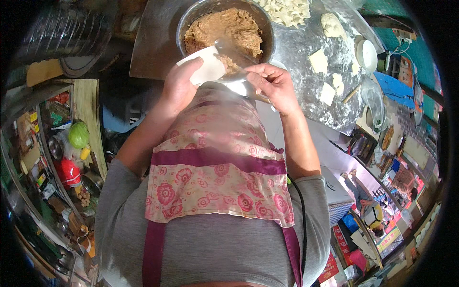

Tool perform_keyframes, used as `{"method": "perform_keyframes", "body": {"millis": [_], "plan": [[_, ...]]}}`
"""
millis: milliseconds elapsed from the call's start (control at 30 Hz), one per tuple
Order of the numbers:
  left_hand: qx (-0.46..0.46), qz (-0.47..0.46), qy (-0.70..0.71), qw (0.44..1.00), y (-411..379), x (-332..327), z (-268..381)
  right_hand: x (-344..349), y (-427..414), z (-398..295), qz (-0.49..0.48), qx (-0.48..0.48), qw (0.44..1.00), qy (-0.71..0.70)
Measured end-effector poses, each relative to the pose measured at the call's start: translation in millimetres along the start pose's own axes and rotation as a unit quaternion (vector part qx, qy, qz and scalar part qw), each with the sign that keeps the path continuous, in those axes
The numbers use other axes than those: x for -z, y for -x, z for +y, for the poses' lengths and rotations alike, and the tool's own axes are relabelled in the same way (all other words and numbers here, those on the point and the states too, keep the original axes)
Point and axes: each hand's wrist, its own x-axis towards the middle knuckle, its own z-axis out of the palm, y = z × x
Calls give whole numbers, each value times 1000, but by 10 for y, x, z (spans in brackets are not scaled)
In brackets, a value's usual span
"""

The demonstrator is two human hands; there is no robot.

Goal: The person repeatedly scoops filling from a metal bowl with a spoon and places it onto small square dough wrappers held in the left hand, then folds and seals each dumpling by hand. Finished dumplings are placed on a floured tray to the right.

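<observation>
My left hand (181, 82) holds pale, flat dough wrappers (206, 66), its thumb on top; how many lie stacked is unclear. A dab of minced filling (228, 65) shows at the wrappers' right edge. My right hand (274, 84) pinches a thin tool (236, 76) whose blade is blurred by motion and overlaps the filling dab. Just beyond both hands stands a round metal bowl (180, 32), heaped with brownish minced filling (224, 30). Below the hands is my floral apron (218, 175).
Right of the bowl, a floured metal tabletop (297, 50) carries a pile of folded dumplings (287, 12), a dough lump (331, 25), loose square wrappers (318, 61), a white bowl (366, 55) and a wooden stick (351, 94). Crowded shelves are at left. A person (371, 215) is farther off, lower right.
</observation>
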Motion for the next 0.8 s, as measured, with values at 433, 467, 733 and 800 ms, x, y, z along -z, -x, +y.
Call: {"method": "perform_keyframes", "body": {"millis": [433,467,733,800], "plan": [[18,-92,53,994,97,-413,-5,-145,179,-57,5,5,991,-134],[13,-111,58,992,85,-392,-22,-152,190,-52,10,7,991,-134],[-40,-130,-76,988,5,-257,-93,-258,298,-129,45,7,996,-72],[-37,-70,-74,994,48,-363,-75,-269,317,-142,56,8,996,-63]]}}
